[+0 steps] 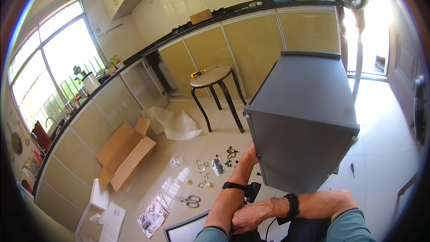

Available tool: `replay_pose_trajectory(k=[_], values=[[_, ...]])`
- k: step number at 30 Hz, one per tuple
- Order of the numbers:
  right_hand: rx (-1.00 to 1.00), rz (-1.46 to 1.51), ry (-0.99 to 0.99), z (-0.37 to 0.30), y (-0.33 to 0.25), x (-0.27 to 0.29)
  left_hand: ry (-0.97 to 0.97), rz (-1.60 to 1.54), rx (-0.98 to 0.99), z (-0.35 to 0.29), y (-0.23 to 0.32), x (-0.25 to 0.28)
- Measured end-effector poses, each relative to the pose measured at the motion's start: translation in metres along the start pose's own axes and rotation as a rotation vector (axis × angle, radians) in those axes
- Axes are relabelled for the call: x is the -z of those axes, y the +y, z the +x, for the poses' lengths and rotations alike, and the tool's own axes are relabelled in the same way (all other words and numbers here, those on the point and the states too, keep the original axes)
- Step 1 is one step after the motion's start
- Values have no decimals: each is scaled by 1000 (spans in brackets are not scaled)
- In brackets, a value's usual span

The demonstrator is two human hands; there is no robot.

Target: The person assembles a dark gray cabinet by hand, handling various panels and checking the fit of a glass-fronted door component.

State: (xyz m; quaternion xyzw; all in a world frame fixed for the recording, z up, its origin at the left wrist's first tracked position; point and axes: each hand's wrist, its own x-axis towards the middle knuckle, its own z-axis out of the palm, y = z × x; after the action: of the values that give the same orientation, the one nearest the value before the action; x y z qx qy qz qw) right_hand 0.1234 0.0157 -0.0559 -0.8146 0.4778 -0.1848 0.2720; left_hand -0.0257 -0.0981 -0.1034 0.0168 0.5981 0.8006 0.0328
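A dark grey box-shaped cabinet (304, 148) stands tilted in front of me on the right, with small round fittings at its corners. My left hand (253, 153) is against its left side edge, and the panel hides the fingers. Across the lower part of my left forearm lies my right hand (255, 216), its fingers curled and closed; whatever is inside them, if anything, is hidden. Each wrist has a black strap. Left of the cabinet, black hooked parts (231, 153), a small bag of hardware (217, 166) and small metal brackets (202, 166) are scattered on the floor.
Scissors (192, 201), a printed leaflet (152, 217) and a framed mesh panel (190, 227) lie near me. An opened carton (127, 154) and foam pieces (112, 219) are at left. A stool (211, 77) bears a yellow cutter (198, 74). A screwdriver (353, 170) lies right of the cabinet.
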Motion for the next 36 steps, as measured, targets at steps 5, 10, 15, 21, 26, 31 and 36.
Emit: replay_pose_trajectory(k=[5,10,15,21,26,31,36], values=[[-10,10,17,-2,0,-4,-99,164,-287,-1,-8,2],[119,6,173,2,13,-15,86,-215,215,12,0,7],[120,-46,284,1,14,-18,101,-257,191,21,1,15],[9,-29,219,-6,10,-17,64,-258,129,12,9,-5],[-7,-8,190,-3,3,-9,81,-153,167,3,16,-9],[-39,-8,182,-5,1,-2,42,-161,217,9,15,-13],[-133,-178,176,-22,-9,29,-64,-147,-11,67,-70,54]])
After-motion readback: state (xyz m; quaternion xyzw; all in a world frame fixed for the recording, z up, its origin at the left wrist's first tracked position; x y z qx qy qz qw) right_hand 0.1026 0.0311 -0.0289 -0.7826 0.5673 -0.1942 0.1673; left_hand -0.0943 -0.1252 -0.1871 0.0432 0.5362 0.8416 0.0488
